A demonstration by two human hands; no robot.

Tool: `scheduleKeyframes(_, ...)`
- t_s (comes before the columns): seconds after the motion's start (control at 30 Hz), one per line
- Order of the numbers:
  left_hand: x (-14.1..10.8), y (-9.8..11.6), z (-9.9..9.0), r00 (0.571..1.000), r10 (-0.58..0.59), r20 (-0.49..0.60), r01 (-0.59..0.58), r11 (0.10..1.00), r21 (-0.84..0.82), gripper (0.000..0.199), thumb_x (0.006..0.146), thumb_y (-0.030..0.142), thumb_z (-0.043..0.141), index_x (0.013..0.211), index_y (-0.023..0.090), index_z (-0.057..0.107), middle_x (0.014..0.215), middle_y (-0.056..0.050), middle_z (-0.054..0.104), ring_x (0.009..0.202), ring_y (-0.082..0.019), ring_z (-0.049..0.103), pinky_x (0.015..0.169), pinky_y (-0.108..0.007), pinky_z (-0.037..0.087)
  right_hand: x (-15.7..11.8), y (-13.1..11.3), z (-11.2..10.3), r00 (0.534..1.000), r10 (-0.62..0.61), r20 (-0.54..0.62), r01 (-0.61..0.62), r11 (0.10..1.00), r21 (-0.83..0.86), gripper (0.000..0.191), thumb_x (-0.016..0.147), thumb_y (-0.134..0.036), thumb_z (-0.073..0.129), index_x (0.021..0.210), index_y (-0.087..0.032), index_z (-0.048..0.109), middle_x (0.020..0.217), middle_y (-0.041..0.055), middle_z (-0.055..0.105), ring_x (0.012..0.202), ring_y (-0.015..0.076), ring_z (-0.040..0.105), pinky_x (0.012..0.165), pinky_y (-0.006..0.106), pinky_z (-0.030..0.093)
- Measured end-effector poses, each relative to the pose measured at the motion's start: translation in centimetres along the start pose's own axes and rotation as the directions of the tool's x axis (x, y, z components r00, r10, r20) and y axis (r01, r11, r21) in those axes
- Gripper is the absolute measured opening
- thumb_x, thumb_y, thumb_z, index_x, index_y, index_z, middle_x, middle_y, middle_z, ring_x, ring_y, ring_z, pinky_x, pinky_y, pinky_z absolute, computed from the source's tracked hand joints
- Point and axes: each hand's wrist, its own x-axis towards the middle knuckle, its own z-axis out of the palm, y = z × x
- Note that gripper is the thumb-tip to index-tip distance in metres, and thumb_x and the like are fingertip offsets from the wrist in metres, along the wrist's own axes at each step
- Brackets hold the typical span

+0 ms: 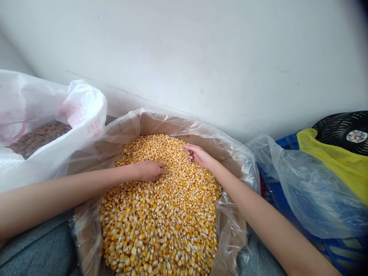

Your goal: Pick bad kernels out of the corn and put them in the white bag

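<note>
Dried corn kernels [161, 222], yellow and whitish, fill a cardboard box [184, 130] lined with a clear plastic bag [235, 149]. My left hand [150, 171] reaches in from the left and rests at the surface of the corn near the middle. Its fingers are curled together, and what they hold, if anything, is hidden. Farther back on the right, my right hand [197, 155] is at the edge of the heap, palm turned partly inward. Its fingers are bent but apart, with the tips close to the kernels, and no held thing shows.
A white woven sack [86, 119] with brown nut-like pieces [43, 138] stands at the left. To the right are a blue plastic crate [281, 195], clear plastic sheeting [313, 191], a yellow bag [333, 153] and a black fan [342, 130]. Behind the box rises a white wall [195, 57].
</note>
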Motion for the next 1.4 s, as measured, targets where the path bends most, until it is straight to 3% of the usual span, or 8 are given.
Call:
scheduleKeyframes(0.27, 0.4, -3.5, -0.6, 0.975, -0.222, -0.002, 0.166, 0.735, -0.658, 0.025, 0.071, 0.029, 0.048, 0.089, 0.013, 0.056, 0.085, -0.001, 0.06, 0.078, -0.012, 0.053, 0.07, -0.019, 0.038, -0.6, -0.4, 1.7, 0.995, 0.042, 0.09, -0.042, 0.999, 0.0, 0.02, 0.064, -0.031, 0.057, 0.08, -0.019, 0.056, 0.054, -0.0063, 0.04, 0.042, 0.003, 0.035, 0.039, 0.017, 0.024)
scheduleKeyframes(0.6, 0.6, -1.8, -1.3, 0.915, -0.292, -0.279, 0.017, 0.718, -0.695, 0.026, 0.076, 0.033, 0.042, 0.09, 0.015, 0.054, 0.087, -0.002, 0.06, 0.079, -0.012, 0.053, 0.071, -0.021, 0.04, -0.9, 0.5, 5.3, 0.967, 0.218, 0.135, -0.215, 0.976, -0.038, 0.014, 0.069, -0.029, 0.05, 0.075, -0.018, 0.054, 0.058, -0.0031, 0.048, 0.047, 0.0055, 0.042, 0.043, 0.018, 0.032)
scheduleKeyframes(0.73, 0.5, -1.6, -1.5, 0.886, -0.287, -0.363, 0.064, 0.853, -0.517, 0.025, 0.077, 0.03, 0.039, 0.089, 0.016, 0.056, 0.088, -0.002, 0.06, 0.081, -0.013, 0.053, 0.075, -0.024, 0.038, -0.7, 1.4, 6.4, 0.975, 0.186, 0.117, -0.154, 0.958, -0.242, 0.016, 0.072, -0.028, 0.042, 0.077, -0.018, 0.053, 0.056, -0.0032, 0.045, 0.045, 0.0065, 0.04, 0.043, 0.019, 0.03)
scheduleKeyframes(0.9, 0.2, -2.3, -0.9, 0.877, -0.269, -0.398, 0.126, 0.928, -0.351, 0.025, 0.078, 0.027, 0.037, 0.091, 0.017, 0.056, 0.087, -0.002, 0.06, 0.08, -0.013, 0.053, 0.074, -0.024, 0.039, -0.4, 2.9, 6.1, 0.984, -0.105, 0.146, 0.18, 0.527, -0.83, 0.021, 0.067, -0.021, 0.048, 0.086, -0.019, 0.056, 0.062, -0.0015, 0.053, 0.055, 0.0097, 0.045, 0.051, 0.021, 0.032)
scheduleKeyframes(1.0, 0.1, -2.6, -0.7, 0.874, -0.262, -0.41, 0.113, 0.929, -0.352, 0.024, 0.079, 0.026, 0.036, 0.092, 0.019, 0.055, 0.089, -0.001, 0.06, 0.08, -0.013, 0.053, 0.073, -0.023, 0.039, -0.7, 3.4, 6.2, 0.969, -0.138, 0.206, 0.234, 0.234, -0.944, 0.026, 0.07, -0.024, 0.047, 0.095, -0.023, 0.054, 0.074, 0.0018, 0.059, 0.066, 0.0141, 0.051, 0.057, 0.023, 0.034)
scheduleKeyframes(1.1, 0.1, -2.9, -0.7, 0.879, -0.255, -0.403, 0.112, 0.932, -0.344, 0.024, 0.079, 0.026, 0.036, 0.092, 0.019, 0.055, 0.089, -0.001, 0.06, 0.08, -0.013, 0.054, 0.074, -0.023, 0.039, -1.0, 3.5, 6.5, 0.968, -0.131, 0.216, 0.231, 0.115, -0.966, 0.025, 0.073, -0.03, 0.045, 0.095, -0.024, 0.054, 0.078, 0.0028, 0.061, 0.069, 0.0162, 0.053, 0.058, 0.024, 0.034)
scheduleKeyframes(1.3, 0.0, 0.0, -2.1, 0.845, -0.287, -0.451, 0.117, 0.923, -0.367, 0.025, 0.079, 0.023, 0.035, 0.094, 0.017, 0.054, 0.092, -0.003, 0.06, 0.082, -0.013, 0.054, 0.075, -0.024, 0.04, -0.5, 3.5, 6.2, 0.97, -0.125, 0.211, 0.241, 0.344, -0.908, 0.018, 0.073, -0.028, 0.043, 0.078, -0.019, 0.057, 0.073, 0.0023, 0.06, 0.066, 0.0141, 0.052, 0.056, 0.023, 0.034)
scheduleKeyframes(1.4, -0.6, 5.4, -2.8, 0.902, -0.025, -0.431, -0.12, 0.944, -0.308, 0.024, 0.08, 0.021, 0.034, 0.095, 0.018, 0.053, 0.091, -0.002, 0.061, 0.081, -0.011, 0.054, 0.074, -0.022, 0.041, 0.1, 3.6, 5.6, 0.966, -0.133, 0.22, 0.257, 0.536, -0.804, 0.017, 0.072, -0.024, 0.041, 0.073, -0.016, 0.056, 0.071, 0.0016, 0.058, 0.065, 0.0119, 0.05, 0.057, 0.021, 0.034)
